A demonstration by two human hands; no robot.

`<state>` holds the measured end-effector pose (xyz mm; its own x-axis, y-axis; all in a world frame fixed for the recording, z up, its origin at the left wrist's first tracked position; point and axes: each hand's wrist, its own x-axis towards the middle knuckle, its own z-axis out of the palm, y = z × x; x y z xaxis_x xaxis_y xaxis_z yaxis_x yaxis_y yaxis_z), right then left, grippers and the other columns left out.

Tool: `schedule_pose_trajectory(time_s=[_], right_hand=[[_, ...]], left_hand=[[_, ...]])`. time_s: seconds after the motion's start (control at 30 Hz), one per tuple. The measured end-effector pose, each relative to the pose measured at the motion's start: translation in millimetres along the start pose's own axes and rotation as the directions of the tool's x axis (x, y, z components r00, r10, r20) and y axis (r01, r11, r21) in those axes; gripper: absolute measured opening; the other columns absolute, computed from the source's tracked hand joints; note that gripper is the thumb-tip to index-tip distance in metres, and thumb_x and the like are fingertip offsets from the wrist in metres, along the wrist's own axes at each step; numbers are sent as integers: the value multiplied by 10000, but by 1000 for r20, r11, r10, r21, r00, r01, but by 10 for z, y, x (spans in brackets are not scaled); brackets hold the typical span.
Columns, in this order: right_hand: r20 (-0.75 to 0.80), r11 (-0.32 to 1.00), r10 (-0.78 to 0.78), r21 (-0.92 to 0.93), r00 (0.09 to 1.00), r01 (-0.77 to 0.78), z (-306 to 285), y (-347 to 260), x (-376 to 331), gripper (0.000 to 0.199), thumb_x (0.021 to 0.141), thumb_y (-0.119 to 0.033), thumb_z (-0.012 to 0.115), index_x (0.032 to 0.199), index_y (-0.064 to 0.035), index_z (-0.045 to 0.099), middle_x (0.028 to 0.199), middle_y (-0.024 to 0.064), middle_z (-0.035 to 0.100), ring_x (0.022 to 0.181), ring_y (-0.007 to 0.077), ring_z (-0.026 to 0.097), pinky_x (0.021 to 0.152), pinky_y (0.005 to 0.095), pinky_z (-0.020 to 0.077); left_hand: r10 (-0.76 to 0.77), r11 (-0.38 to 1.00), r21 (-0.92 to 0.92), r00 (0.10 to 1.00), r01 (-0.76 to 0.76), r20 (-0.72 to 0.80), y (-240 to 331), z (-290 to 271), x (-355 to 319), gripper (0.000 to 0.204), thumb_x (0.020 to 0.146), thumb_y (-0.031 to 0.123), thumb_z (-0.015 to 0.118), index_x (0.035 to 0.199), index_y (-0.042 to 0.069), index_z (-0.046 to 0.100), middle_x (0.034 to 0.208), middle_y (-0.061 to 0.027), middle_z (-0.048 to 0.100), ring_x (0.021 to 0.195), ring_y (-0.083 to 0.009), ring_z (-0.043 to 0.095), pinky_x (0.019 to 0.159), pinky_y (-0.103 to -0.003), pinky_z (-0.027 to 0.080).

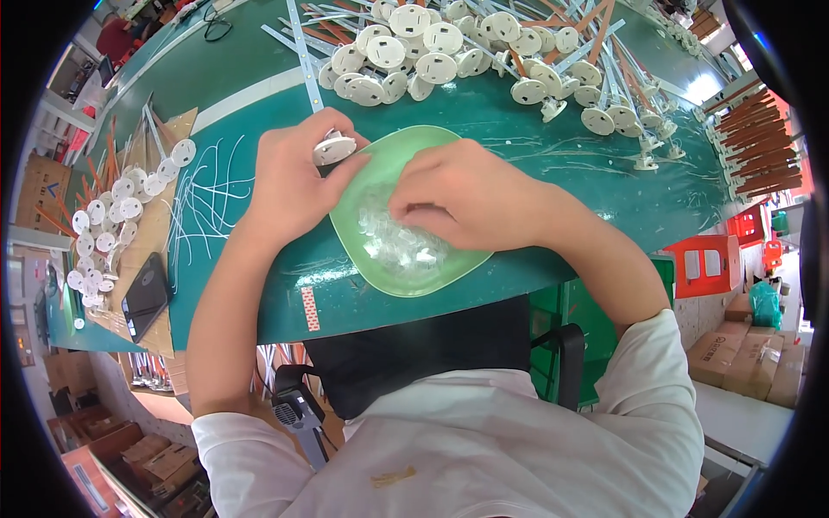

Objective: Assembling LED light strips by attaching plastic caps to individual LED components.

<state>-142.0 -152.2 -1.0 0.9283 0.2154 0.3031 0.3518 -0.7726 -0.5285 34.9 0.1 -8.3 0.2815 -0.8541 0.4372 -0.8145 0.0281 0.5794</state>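
Note:
My left hand (289,177) is closed around a white round plastic disc part (333,149), held just past the left rim of a light green bowl (380,276). My right hand (466,194) reaches into the bowl with its fingers bent down onto a heap of small clear plastic pieces (401,246). Whether a piece is pinched between the fingertips is hidden. The bowl rests on the green table (535,147) near its front edge.
A big pile of white disc parts (432,47) with white and orange strips lies at the far side. More discs (112,211) lie on cardboard at the left, beside loose white wires (203,203) and a black phone (145,296). Orange crates (708,263) and cardboard boxes (743,354) stand at right.

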Motion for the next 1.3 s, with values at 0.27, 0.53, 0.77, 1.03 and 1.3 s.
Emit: schedule_pose_trajectory(time_s=[0.27,0.53,0.77,1.03,1.3], right_hand=[[-221,889,316,410,923,-206,-123,-97,24,96,899,-32,666,981,-12,620,841,63,719,759,132,689,639,268,566],[-249,870,340,450,907,-203,-78,-90,8,211,879,2,693,1047,-6,566,827,99,729,712,126,710,693,257,586],[-412,991,72,134,909,-17,-77,-5,32,189,885,5,681,1070,-32,691,866,70,727,842,138,711,728,260,574],[-450,889,309,450,838,-86,-57,-114,42,141,901,32,641,988,-40,725,1009,103,709,841,152,692,727,298,565],[-497,899,310,430,810,-80,-153,-213,-12,122,850,55,707,968,24,716,980,95,719,942,144,697,709,266,571]], left_hand=[[111,939,-310,984,-149,-136,194,-63,-59,148,806,9,738,848,33,598,871,-123,753,710,-116,683,638,-245,514],[149,926,-336,985,-172,-91,256,-9,-72,165,799,2,752,827,28,592,800,-115,747,661,-119,673,619,-245,512],[-20,959,-282,994,-11,-108,275,-43,-76,162,807,12,756,849,24,600,812,-92,738,707,-131,689,649,-257,525],[35,908,-412,994,-76,-106,286,30,-67,524,888,83,677,1376,37,496,1291,-179,626,1029,-197,674,857,-319,508],[-10,729,-684,1000,19,18,461,18,-109,670,1037,392,440,1555,16,242,1470,-218,464,1243,-264,563,907,-331,479]])
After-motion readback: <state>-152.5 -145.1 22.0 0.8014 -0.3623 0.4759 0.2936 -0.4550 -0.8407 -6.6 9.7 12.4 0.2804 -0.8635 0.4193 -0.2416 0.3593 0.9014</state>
